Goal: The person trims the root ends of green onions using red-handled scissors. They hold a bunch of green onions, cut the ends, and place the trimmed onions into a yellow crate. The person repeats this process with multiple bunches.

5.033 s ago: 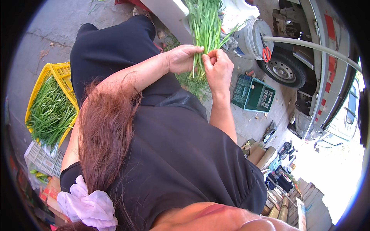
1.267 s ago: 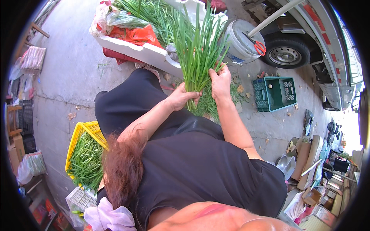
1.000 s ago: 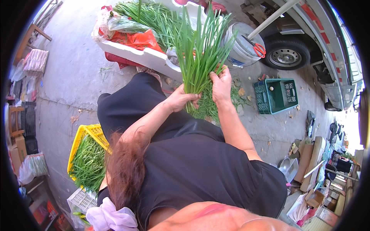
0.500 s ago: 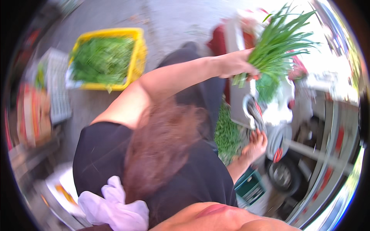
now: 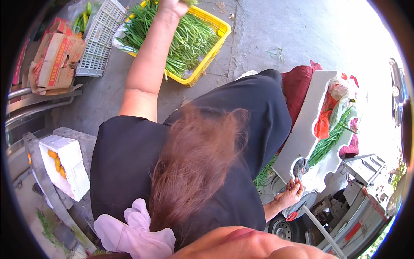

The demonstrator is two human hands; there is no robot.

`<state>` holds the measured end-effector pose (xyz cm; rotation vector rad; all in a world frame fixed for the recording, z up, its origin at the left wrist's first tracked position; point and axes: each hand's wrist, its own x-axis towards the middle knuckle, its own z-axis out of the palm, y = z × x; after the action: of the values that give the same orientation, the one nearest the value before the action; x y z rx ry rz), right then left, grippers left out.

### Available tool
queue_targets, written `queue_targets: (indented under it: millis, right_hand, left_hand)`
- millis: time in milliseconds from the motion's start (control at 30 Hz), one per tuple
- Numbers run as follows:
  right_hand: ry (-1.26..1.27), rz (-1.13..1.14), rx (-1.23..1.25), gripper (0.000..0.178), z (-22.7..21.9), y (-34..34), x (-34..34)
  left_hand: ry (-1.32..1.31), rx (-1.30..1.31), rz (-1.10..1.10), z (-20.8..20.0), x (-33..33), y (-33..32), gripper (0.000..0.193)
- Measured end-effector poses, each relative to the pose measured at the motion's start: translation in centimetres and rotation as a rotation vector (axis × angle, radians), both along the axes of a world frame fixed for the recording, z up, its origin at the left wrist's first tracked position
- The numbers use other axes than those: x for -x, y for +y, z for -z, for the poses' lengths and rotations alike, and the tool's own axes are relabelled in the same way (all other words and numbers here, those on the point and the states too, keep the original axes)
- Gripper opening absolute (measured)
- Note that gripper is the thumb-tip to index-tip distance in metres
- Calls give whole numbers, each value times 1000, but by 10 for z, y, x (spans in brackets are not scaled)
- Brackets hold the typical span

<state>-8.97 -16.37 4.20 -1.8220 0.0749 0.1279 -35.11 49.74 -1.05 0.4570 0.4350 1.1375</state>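
Observation:
At the top edge, my left hand [image 5: 174, 6] is closed around a bunch of long green chives [image 5: 189, 2]; only the stem ends show, and the rest is out of the picture. Below that hand stands a yellow plastic basket [image 5: 223, 30] full of long green chives [image 5: 189, 47]. On the right, my right hand [image 5: 292, 193] has its fingers pinched together at the lower end of some dark grey strands [image 5: 299, 167], which hang in a notch of a white foam box [image 5: 302, 125]. More green chives [image 5: 327, 144] lie inside that box, beside red and clear plastic bags [image 5: 325, 116].
Dark red sacks [image 5: 299, 88] lean behind the foam box. A metal frame with a wheel [image 5: 282, 231] stands at lower right. On the left are a grey crate [image 5: 101, 39], a torn cardboard box [image 5: 58, 60] and a white box with orange fruit [image 5: 71, 166].
My left hand has carried the bunch of chives from above the foam box leftward to the yellow basket. My right hand stays by the grey strands. The whole view has turned to the left.

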Motion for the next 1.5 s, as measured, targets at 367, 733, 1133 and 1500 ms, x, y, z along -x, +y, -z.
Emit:
queue_targets:
  millis: [367, 733, 1133, 1500]
  right_hand:
    - [-27, -137, 84, 11, -9, 49, 0]
    - [-22, -189, 48, 10, -5, 61, -7]
    - [-19, -161, 48, 10, -3, 45, -9]
    - [-14, -167, 30, 9, 1, 41, -9]
  left_hand:
    - [164, 552, -130, 154, 55, -52, 22]
    - [270, 618, -475, 115, 44, -90, 23]
    - [790, 505, -677, 142, 56, -120, 43]
    - [1386, 383, -456, 155, 90, -130, 31]
